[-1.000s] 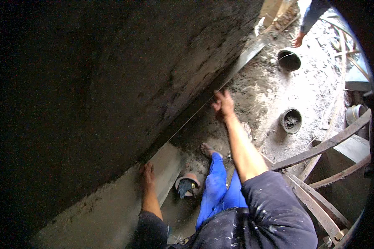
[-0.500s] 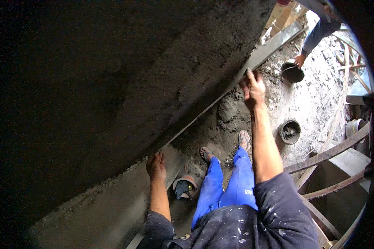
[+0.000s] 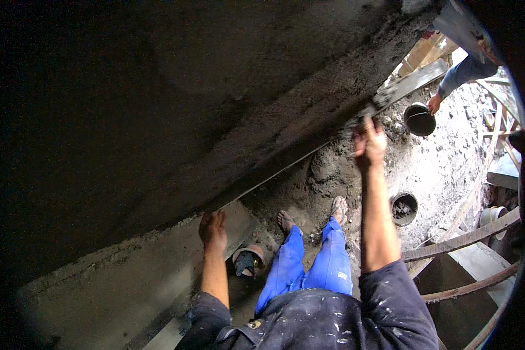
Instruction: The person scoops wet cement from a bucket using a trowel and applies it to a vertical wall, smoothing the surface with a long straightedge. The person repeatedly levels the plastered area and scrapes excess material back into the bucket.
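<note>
A long grey straightedge [image 3: 413, 85] lies aslant along the lower edge of a dark, rough mortar-coated wall [image 3: 216, 111]. My left hand [image 3: 214, 233] is at its near left end, fingers curled up around the edge. Farther up the bar, my right hand [image 3: 370, 143] grips it with the thumb on top, slightly smeared by motion. Lumps of wet mortar show on the bar beside that hand. Both arms are stretched out, and the wall's shadow hides part of the bar between the hands.
A co-worker's hand [image 3: 434, 104] holds a black bucket [image 3: 420, 122] at the upper right. A mortar bucket [image 3: 403, 209] stands right of my feet; a reddish bucket [image 3: 256, 249] with dark contents is near my left arm. Curved strips [image 3: 466, 238] and a white bucket [image 3: 494, 214] lie right.
The bar and my right hand have shifted against the wall, and mortar now shows on the bar near that hand. The view has turned slightly. The co-worker still holds the black bucket.
</note>
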Available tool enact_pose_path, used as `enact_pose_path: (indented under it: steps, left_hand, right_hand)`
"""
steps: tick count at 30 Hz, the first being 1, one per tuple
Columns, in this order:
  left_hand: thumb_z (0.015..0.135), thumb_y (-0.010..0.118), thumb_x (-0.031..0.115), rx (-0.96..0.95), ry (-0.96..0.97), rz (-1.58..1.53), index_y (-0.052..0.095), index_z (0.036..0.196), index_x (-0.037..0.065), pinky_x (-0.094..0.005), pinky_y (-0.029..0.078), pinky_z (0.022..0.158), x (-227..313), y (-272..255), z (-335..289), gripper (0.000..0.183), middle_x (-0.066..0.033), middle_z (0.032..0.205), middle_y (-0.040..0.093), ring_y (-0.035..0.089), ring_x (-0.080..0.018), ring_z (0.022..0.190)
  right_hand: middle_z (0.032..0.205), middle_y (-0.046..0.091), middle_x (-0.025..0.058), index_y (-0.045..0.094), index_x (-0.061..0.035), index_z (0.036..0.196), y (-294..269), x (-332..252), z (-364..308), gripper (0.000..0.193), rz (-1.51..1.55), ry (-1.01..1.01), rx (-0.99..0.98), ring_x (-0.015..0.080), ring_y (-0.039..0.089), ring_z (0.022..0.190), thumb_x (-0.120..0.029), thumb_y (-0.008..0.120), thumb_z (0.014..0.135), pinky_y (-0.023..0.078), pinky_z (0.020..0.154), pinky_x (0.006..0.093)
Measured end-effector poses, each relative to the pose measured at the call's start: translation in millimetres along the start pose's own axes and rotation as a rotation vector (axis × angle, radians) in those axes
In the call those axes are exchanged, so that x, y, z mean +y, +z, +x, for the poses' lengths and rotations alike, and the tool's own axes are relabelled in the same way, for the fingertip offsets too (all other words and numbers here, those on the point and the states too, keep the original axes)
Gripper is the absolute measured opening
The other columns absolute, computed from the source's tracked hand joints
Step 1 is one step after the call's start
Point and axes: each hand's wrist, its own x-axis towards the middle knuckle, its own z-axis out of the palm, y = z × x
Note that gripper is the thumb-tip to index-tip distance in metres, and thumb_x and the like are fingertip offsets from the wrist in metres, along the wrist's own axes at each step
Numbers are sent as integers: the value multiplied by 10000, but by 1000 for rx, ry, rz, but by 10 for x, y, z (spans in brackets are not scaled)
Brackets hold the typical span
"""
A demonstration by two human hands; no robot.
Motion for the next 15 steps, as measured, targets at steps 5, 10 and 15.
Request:
enact_pose_path:
  steps: [5,10,15]
  left_hand:
    - [934,631,88,-88,7,49,562,1237,-19,-405,501,983,93,204,-143,329,-123,1222,605,601,-271,1098]
    - [956,614,155,62,-2,110,509,1321,13,-423,456,1032,437,-836,46,405,-140,1309,559,562,-282,1173]
    - [893,694,148,208,-25,8,447,1383,65,-480,467,1050,593,-1236,157,555,-141,1368,508,511,-364,1249]
  right_hand:
    - [659,567,9,558,-61,1117,45,-105,70,431,114,-17,80,100,417,354,-399,710,896,318,342,217]
    - [876,579,6,542,-72,1162,356,339,-821,382,-140,188,-55,81,519,587,-310,700,908,438,483,209]
    - [790,565,-2,538,-64,1019,568,432,-1130,304,113,223,-114,78,469,524,-164,767,845,374,428,226]
